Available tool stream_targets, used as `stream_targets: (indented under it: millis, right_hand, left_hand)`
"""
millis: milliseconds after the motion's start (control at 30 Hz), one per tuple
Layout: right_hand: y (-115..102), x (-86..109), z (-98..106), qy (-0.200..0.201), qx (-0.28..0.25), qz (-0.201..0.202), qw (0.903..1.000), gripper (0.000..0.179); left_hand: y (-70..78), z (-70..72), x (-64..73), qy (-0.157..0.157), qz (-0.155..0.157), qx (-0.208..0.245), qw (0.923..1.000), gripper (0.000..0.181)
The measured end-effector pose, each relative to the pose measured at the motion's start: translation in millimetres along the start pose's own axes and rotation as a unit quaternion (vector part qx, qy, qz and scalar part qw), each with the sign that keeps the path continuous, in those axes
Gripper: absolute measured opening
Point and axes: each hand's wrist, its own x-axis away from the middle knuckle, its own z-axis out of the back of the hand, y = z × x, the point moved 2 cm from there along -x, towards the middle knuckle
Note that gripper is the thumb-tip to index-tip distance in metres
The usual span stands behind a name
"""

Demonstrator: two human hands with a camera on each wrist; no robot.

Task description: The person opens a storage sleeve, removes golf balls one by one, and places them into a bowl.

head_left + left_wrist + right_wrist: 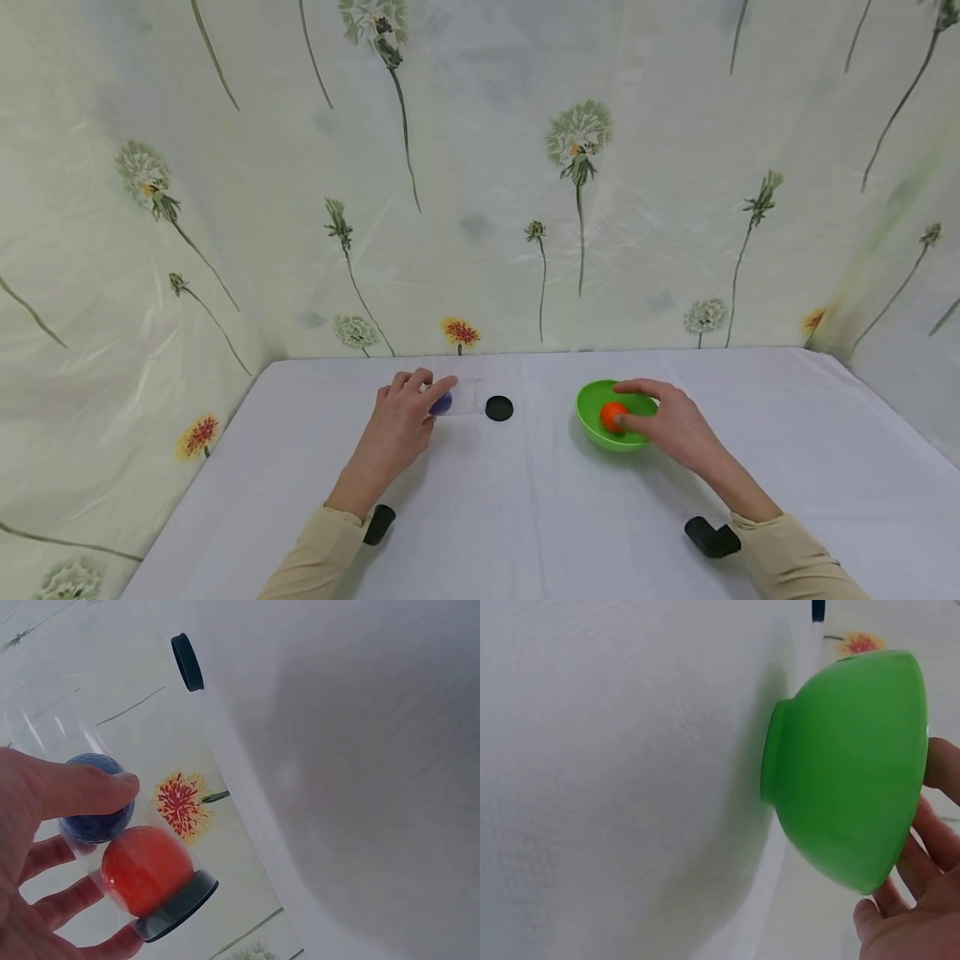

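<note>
My left hand (408,417) grips a clear cylindrical tube (467,397) that lies nearly sideways above the table. Inside the tube are a blue ball (97,799) and a red-orange ball (147,870), the latter against a dark cap (178,907). The thumb lies across the tube beside the blue ball. At the right, my right hand (671,417) reaches over the rim of a green bowl (588,421). Its thumb touches an orange ball (611,414) in the bowl, while the index finger stretches above it, apart. The bowl hides the fingertips in the right wrist view.
A loose dark round lid (498,408) lies on the white-covered table (517,500) between the tube and the bowl. Behind the table's back edge hangs a floral curtain (480,275). Black wrist devices (712,537) sit below both wrists.
</note>
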Motion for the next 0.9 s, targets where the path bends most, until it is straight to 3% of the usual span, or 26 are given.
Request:
stream_targets:
  millis: [400,667,900]
  right_hand:
    - [-28.7,-1.1,-4.5,0.005,-0.068,0.039,0.9969,0.046]
    - [-47.3,-1.6,-12.7,-0.003,-0.105,0.033,0.9939,0.052]
    - [-55.6,-3.7,-23.3,0.000,-0.100,0.032,0.9944,0.054]
  left_hand:
    - [0.9,0.9,0.7,0.007,-0.007,-0.002,0.9999,0.061]
    - [1.7,1.6,1.3,0.007,-0.008,-0.006,0.9999,0.062]
    - [1.8,1.1,1.3,0.003,-0.006,-0.013,0.9999,0.062]
